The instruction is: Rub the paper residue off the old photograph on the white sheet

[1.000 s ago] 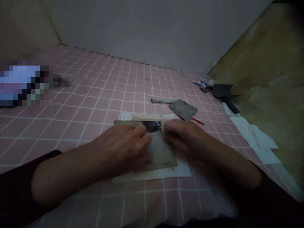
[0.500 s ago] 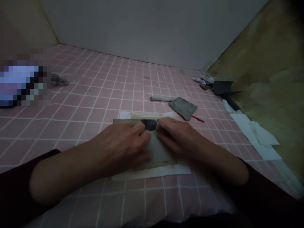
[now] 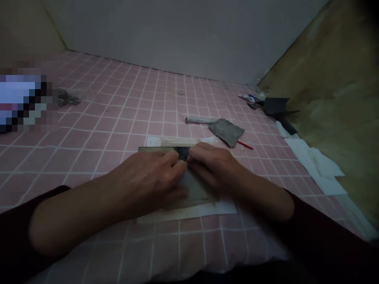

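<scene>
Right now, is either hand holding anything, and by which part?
Can't tell: the left hand lies over the flat sheet, the right hand is at its dark patch near the far edge, and any grip is hidden.

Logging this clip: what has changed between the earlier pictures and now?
The right hand has moved left over the flat sheet, toward the left hand, covering more of the dark patch. The left hand, grey piece and red stick stayed put.

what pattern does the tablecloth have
The tablecloth is pink with a grid of thin white lines; it shows best in the head view.
</scene>
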A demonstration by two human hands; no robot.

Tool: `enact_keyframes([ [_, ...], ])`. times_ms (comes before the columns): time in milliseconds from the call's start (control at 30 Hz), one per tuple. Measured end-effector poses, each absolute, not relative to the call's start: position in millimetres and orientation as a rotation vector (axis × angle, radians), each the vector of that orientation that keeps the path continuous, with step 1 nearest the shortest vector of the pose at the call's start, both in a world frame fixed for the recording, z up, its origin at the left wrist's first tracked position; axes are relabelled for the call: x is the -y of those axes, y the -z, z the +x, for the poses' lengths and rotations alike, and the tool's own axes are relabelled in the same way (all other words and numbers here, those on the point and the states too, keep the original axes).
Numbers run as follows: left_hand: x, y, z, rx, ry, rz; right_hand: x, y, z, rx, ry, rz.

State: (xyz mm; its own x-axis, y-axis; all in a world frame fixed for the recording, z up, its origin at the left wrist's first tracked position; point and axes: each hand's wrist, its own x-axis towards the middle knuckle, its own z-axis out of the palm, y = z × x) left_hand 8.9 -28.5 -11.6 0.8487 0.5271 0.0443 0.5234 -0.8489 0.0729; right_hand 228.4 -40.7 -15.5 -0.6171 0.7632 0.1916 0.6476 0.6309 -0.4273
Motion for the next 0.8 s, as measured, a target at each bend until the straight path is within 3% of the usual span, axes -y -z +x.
enact_keyframes([
  [533,28.0,11.7,9.4,-0.815,-0.093,2.951,41.2,11.7,238.1,2.545,-0.441,-1.292],
  [800,27.3,13.2,9.2,-0.838,-0.093,2.956,37.9,18.4,232.8,2.47,-0.448,-1.163],
])
